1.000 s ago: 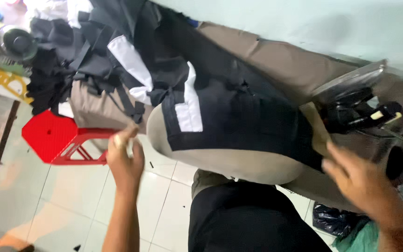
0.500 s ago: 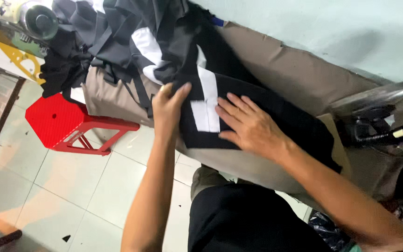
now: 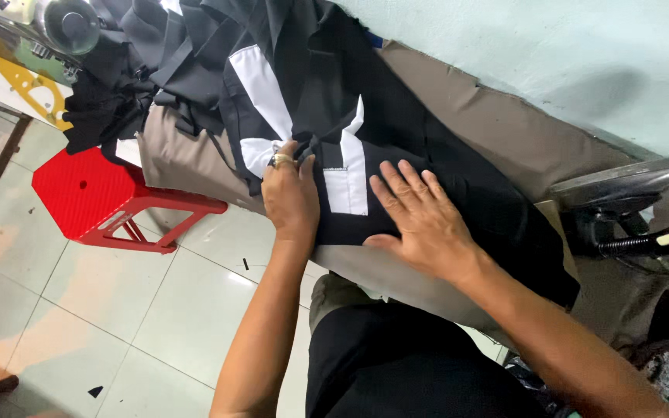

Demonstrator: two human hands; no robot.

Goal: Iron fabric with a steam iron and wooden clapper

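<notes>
A black garment with white pocket linings lies spread on a brown padded ironing table. My left hand, a ring on one finger, rests on the garment's near edge and pinches a fold of black cloth beside a white lining. Flat on the black cloth just right of that lining lies my right hand, fingers spread. A clothes iron stands upright on the table to the right, apart from both hands.
A heap of more black garments covers the table's left end. A red plastic stool stands on the tiled floor below it. A sewing machine sits at the upper left. A pale green wall runs behind the table.
Both hands came from the near side onto the garment; the right hand left the iron's side. The left hand has slid up to the white lining and taken the cloth's fold.
</notes>
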